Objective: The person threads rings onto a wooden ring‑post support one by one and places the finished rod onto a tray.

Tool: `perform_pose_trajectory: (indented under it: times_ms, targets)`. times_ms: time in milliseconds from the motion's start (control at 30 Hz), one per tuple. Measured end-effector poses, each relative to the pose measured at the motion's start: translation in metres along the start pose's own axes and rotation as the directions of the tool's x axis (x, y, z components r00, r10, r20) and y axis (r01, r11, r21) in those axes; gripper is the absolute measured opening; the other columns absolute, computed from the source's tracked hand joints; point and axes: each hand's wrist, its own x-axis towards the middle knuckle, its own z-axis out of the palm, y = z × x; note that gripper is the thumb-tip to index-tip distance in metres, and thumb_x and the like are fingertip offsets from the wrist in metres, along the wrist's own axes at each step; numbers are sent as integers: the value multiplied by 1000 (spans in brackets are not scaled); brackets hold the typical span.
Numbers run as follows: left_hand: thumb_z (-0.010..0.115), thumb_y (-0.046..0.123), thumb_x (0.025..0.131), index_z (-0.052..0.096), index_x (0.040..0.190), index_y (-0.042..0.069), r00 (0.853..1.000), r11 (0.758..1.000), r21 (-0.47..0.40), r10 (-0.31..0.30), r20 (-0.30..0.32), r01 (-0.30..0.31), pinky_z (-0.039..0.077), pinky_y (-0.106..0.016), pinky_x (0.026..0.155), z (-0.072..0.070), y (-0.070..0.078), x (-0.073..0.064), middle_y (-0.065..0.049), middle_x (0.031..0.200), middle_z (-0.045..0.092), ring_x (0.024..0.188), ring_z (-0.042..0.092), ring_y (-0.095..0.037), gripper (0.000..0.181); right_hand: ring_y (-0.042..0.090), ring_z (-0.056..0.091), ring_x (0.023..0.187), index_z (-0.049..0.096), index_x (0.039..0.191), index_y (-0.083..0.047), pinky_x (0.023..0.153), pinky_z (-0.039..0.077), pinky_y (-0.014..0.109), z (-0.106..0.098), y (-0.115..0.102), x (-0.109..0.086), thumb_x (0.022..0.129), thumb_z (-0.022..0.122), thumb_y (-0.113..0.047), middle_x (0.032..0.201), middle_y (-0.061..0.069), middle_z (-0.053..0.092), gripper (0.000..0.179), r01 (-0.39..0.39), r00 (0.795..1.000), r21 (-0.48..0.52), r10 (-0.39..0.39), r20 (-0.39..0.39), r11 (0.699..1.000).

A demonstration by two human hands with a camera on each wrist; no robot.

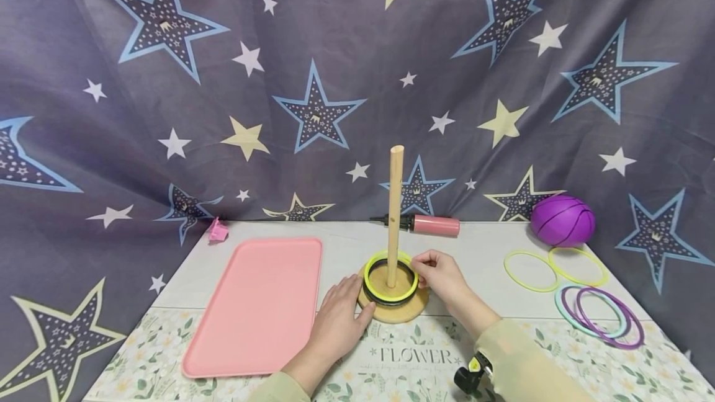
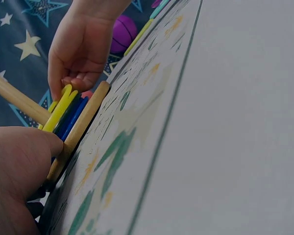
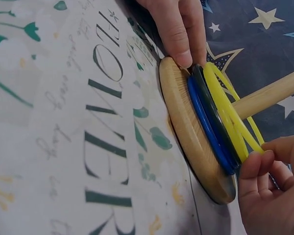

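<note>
2 hands [image 1: 439,272] [image 1: 339,314]: R pinching yel. ring [image 3: 254,142], L at wd. base [image 1: 393,314].

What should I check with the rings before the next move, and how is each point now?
1. Round wooden base flat on the white, flower-patterned table: ok.
2. Dark and blue round rings around the upright wooden peg: ok.
3. Right hand pinching the uppermost bright yellow ring: ok.
4. That ring level: not ok; its side at the right hand is raised.
5. Left hand at the base's edge: ok.
6. Firmness of the pinch: cannot tell.
</note>
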Motion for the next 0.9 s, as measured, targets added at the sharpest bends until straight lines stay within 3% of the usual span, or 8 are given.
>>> perform_pose_trajectory:
  times_ms: [567,900]
  targets:
    - [71,34,108,51,160,-6,1000,1000,17,-3,1,3,27,-60,133,2,-2,0,-25,165,50,157,43,-44,69,15,58,67,70,105,6,58,55,24,3,1,2,104,69,-2,82,9,63,8,-11,1000,-86,12,6,996]
    - [72,33,108,51,160,-7,1000,1000,11,-10,6,10,26,-59,133,2,-1,0,-26,166,50,157,42,-44,69,14,57,67,70,106,5,57,54,23,0,4,4,104,71,-2,81,9,63,8,-5,1000,-83,6,10,997]
